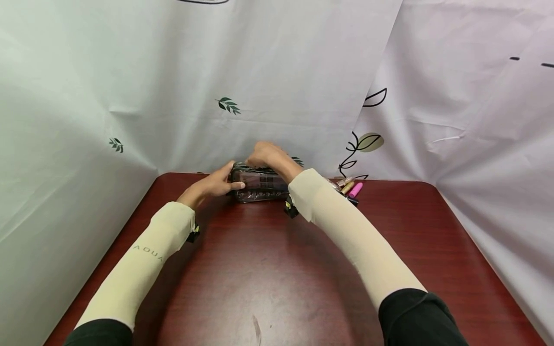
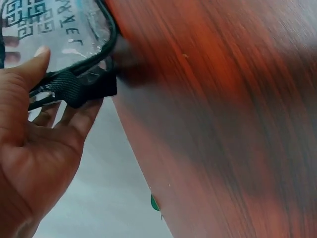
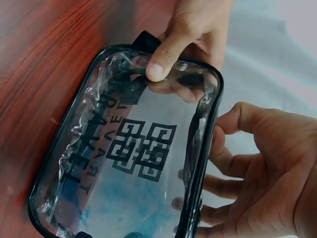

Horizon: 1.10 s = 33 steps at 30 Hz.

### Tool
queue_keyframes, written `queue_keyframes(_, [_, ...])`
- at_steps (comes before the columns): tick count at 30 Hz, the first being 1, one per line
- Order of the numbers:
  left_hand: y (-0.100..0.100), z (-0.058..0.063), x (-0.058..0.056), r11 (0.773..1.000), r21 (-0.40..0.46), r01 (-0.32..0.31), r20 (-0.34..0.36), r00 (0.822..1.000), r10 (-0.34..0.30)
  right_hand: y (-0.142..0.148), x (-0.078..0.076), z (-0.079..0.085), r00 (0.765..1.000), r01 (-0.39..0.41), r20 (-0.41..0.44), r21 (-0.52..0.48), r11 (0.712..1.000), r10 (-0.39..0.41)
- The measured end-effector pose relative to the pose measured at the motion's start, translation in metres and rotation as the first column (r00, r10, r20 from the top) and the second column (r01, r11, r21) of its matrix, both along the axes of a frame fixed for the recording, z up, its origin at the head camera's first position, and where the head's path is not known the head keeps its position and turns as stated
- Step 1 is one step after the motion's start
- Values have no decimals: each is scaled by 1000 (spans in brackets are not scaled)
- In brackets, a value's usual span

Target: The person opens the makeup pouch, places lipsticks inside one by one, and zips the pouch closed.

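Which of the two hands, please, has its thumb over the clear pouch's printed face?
The left hand, gripping one end of the clear pouch; the right hand is at its long edge.

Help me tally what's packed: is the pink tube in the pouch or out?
Out: the head view shows the pink tube on the table, right of the pouch and apart from it.

both arms (image 1: 355,235) stretch forward to the clear pouch (image 1: 255,181); the left hand (image 1: 213,183) grips its left end, thumb in front, fingers behind, while the right hand (image 1: 270,156) pinches its top edge.
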State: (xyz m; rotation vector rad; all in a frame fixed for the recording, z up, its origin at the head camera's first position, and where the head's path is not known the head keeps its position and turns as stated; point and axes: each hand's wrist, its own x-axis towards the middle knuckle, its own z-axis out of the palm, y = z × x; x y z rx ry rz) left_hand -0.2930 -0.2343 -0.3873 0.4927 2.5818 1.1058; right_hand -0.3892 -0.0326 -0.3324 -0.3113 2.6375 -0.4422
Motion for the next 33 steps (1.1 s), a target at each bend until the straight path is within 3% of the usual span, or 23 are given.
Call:
queue_keyframes(1, [0,1,0,1000,2,-4,4,1000,4,2,3,0,1000,-4,4,-36,999,4])
queue_keyframes(5, [2,3,-1,1000,-15,-5,-47,999,4,8,38,24,1000,-14,2,-109,994,14])
queue_keyframes(6, [2,2,-1,1000,-4,-5,-71,997,4,10,38,24,1000,-21,4,-122,992,22])
queue_keyframes(10, [7,0,1,996,88,-18,-168,985,33,10,32,20,1000,-31,-6,-108,994,31])
queue_keyframes(12, [10,-2,4,994,105,-27,-211,976,49,9,17,9,999,-32,-16,-107,994,30])
queue_keyframes(15, [15,-2,7,991,131,-39,-248,966,71,8,10,6,999,-27,-30,-90,996,24])
queue_keyframes(17, [18,-2,7,986,160,-50,-246,965,89,6,-13,-10,999,-33,-32,-82,996,31])
queue_keyframes(21, [23,0,6,970,230,-76,-209,970,126,7,-29,-21,999,-31,4,-94,995,32])
queue_keyframes(26, [24,2,8,961,252,-111,-151,977,152,11,-22,-19,1000,-22,7,-129,991,23])
queue_keyframes(33, [21,1,6,972,222,-78,-169,979,118,16,-3,-7,999,-26,-27,-211,977,21])
